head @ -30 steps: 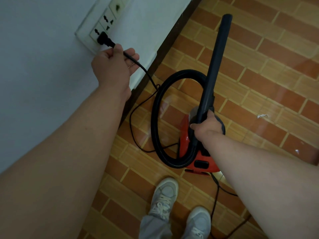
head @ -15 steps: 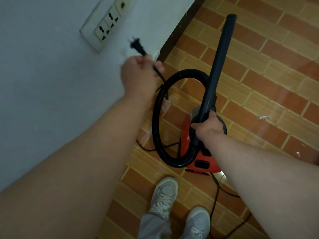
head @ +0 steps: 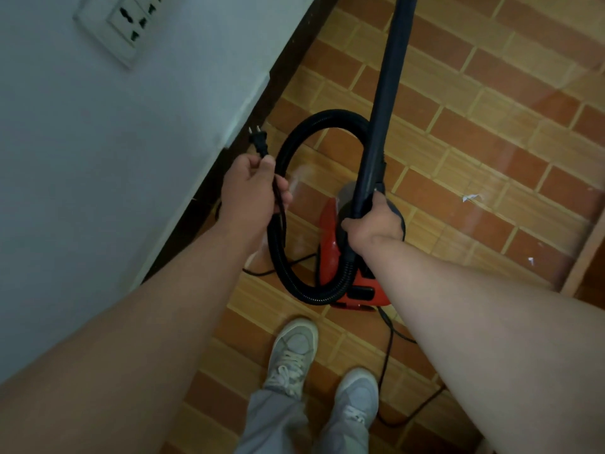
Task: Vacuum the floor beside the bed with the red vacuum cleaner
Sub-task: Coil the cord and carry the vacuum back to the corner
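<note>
Freed from the wall socket since a second ago, the plug sticks up from my left hand, which pinches its cord, while my right hand grips the wand above the red vacuum cleaner on the floor, so vacuuming seems over, though white scraps remain.

The floor is laid with brick-patterned tiles in red-brown and tan, and is bounded on the left by a dark skirting at the foot of the wall. The red vacuum cleaner is stood on it near the skirting, with its black hose looped beside it down to the tiles. A black power cord is trailed over the tiles from the back of the machine, past two grey shoes planted side by side. Two small white scraps are scattered well to the right, near a pale wooden strip.
</note>
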Demonstrator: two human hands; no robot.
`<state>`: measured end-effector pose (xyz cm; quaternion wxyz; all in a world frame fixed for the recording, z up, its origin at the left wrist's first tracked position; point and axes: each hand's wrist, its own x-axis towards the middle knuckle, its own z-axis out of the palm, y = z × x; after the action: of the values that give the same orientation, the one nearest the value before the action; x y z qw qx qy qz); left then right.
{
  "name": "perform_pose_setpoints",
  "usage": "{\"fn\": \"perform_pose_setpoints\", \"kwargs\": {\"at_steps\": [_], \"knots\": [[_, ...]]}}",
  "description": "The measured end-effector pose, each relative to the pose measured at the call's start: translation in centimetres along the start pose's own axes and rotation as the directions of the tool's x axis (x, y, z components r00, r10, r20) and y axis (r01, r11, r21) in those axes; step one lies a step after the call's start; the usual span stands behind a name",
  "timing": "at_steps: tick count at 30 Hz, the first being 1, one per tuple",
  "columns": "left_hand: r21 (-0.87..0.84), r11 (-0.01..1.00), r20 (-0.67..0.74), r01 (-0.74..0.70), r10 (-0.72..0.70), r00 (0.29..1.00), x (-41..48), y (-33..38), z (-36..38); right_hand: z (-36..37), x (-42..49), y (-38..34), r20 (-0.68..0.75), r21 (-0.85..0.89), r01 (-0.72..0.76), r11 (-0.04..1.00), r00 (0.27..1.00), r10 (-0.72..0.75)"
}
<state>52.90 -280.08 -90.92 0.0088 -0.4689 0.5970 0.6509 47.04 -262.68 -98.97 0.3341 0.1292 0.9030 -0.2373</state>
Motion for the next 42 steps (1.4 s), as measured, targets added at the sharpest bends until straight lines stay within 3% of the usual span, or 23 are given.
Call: {"fn": "perform_pose_setpoints", "kwargs": {"at_steps": [5,13,27,32,42], "knots": [[0.044,0.997,0.07,0.068,-0.071,0.995,-1.9,-2.2,0.4,-0.5,-0.4,2.1,-0.069,0.04,-0.009,0.999,0.998,0.011],[0.124,0.977,0.079,0.171,-0.182,0.98,-4.9,-6.3,2.4,-3.1,-0.9,7.3,-0.165,0.278,-0.096,0.956,0.975,0.146],[0.39,0.877,0.044,0.279,-0.321,0.946,-9.2,-15.2,5.8,-9.6,1.2,11.4,-0.234,0.334,-0.151,0.931,0.943,0.236],[0.373,0.845,0.067,0.383,-0.436,0.897,-11.7,-17.6,6.1,-10.4,2.0,11.9,-0.253,0.396,-0.146,0.907,0.932,0.261],[0.271,0.881,0.162,0.388,-0.439,0.884,-12.8,-18.0,7.6,-9.8,3.9,11.7,-0.216,0.359,-0.149,0.921,0.947,0.238]]}}
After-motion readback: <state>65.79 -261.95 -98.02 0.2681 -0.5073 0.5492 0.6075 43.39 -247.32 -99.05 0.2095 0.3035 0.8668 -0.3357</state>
